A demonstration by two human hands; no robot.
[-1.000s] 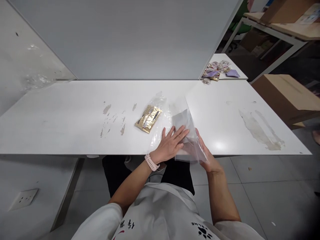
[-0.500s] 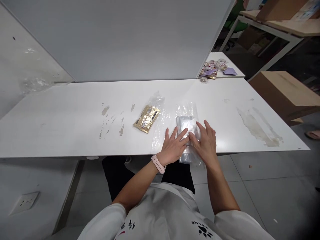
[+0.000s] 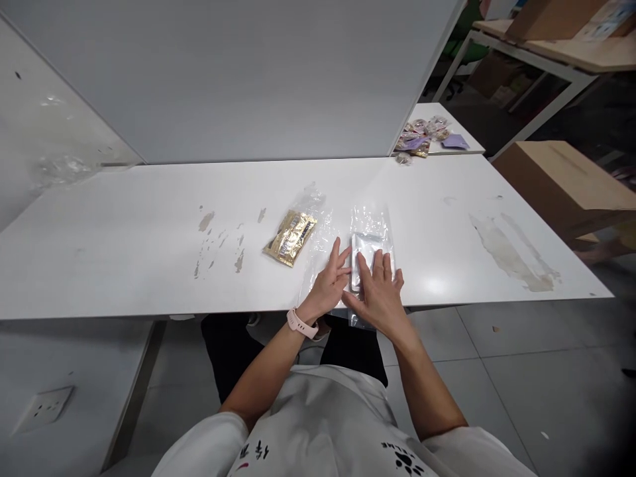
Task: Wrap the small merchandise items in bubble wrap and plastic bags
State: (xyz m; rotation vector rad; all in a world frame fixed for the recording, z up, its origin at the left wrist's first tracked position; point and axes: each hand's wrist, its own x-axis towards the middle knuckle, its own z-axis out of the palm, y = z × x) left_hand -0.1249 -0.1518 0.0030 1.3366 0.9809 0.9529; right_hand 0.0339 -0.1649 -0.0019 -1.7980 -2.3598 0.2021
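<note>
A flat silver packet (image 3: 366, 246) lies inside a clear plastic bag (image 3: 372, 217) at the table's front edge, the bag's near end hanging over. My right hand (image 3: 380, 291) rests on the packet with its fingers spread. Just left of it, my left hand (image 3: 328, 283) is turned on its side with fingers apart, its fingertips by the packet's left edge. Further left sits a gold foil packet (image 3: 291, 238), partly in a second clear bag (image 3: 312, 199) whose loose film spreads toward my left wrist.
The white table (image 3: 149, 252) has worn grey patches. A grey panel (image 3: 278, 79) rises along its back edge. Several small wrapped packets (image 3: 422, 136) and a purple packet (image 3: 455, 141) lie at the back right. A cardboard box (image 3: 571, 179) stands off the right end.
My right hand has moved left and flattened onto the silver packet. My left hand has come off the packet and shifted left, turning onto its side.
</note>
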